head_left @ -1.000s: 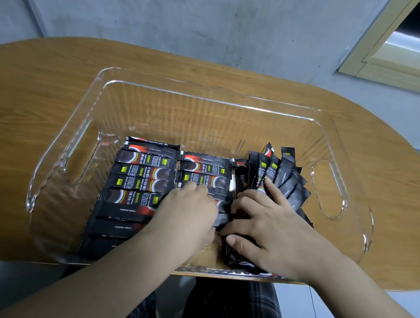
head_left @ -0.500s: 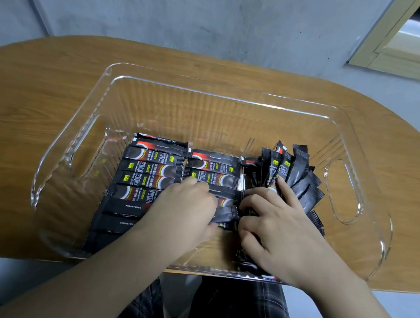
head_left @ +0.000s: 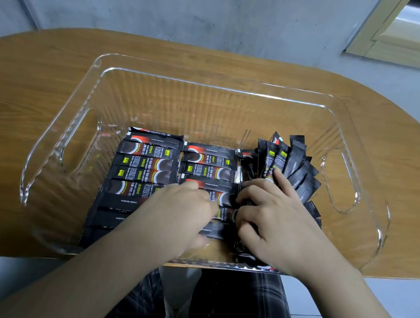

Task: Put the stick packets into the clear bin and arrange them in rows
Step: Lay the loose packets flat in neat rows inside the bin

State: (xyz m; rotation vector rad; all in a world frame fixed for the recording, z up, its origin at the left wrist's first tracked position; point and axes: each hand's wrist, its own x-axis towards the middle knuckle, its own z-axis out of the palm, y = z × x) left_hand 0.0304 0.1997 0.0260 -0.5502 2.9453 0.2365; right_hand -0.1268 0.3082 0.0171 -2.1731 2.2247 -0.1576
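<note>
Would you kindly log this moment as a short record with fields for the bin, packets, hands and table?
bin: clear bin with cut-out handles, standing on the wooden table
flat rows: black coffee stick packets lying flat in two columns, left and middle
loose bunch: fanned packets leaning at the right end, not yet in rows
left hand: resting on the middle column, fingers curled
right hand: on the bunch, fingertips at the column's edge
</note>
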